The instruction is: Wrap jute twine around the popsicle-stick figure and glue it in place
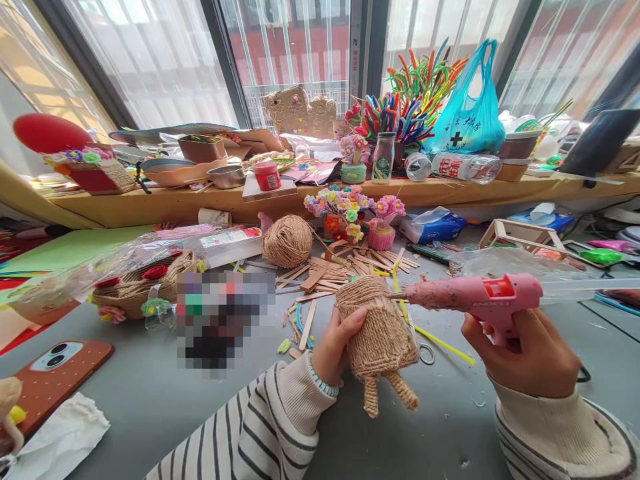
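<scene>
Jute-wrapped figure point(379, 333) gripped in your left hand point(336, 347) | right hand point(525, 353) clenches pink glue gun point(475, 297), nozzle touching twine | risk: hot glue could drip onto your left fingers.

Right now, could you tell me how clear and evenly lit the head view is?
Head view: daylight from the windows blows out the glass; wide-angle bending curves the shelf; a pixelated patch hides some items; hands and glue gun look sharp.

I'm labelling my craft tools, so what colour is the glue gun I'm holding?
Pink, smeared with dried glue, with a red trigger; the glue gun is in your right hand, clearest in the head view.
</scene>
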### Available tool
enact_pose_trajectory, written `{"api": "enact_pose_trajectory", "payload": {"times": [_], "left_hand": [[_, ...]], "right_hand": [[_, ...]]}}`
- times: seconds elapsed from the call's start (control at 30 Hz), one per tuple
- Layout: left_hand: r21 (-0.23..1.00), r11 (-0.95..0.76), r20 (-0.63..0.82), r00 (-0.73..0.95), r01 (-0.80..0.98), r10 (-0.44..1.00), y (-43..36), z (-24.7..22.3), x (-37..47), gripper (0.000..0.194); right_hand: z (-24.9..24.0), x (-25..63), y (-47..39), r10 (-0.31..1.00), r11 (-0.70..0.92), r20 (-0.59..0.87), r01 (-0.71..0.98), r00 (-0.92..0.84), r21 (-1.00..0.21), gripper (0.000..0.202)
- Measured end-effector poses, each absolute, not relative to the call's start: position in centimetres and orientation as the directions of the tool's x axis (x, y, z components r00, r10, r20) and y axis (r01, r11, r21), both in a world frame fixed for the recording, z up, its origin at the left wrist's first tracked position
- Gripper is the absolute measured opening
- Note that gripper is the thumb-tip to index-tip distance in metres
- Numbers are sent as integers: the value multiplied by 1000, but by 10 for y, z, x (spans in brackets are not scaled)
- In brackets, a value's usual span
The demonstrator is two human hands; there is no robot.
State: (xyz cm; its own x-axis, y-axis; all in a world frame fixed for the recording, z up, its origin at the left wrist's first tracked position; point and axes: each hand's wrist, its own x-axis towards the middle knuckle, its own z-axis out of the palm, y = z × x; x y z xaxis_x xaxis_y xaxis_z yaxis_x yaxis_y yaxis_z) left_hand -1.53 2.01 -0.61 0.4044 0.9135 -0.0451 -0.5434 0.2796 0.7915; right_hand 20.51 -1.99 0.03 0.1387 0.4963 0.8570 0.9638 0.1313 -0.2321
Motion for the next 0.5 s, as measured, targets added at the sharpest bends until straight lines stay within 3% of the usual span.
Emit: {"api": "enact_pose_trajectory", "payload": {"times": [0.23, 0.4, 0.5], "left_hand": [[797, 285, -95, 356, -532, 930, 24, -13, -13, 53], [795, 287, -113, 333, -535, 936, 24, -19, -13, 61], [800, 289, -113, 340, -526, 933, 24, -18, -13, 65]], "right_hand": [[-2, 201, -19, 471, 120, 859, 950, 200, -287, 34], [-5, 197, -19, 345, 105, 930, 979, 130, -175, 16], [-6, 196, -19, 333, 110, 938, 984, 98, -142, 9]]}}
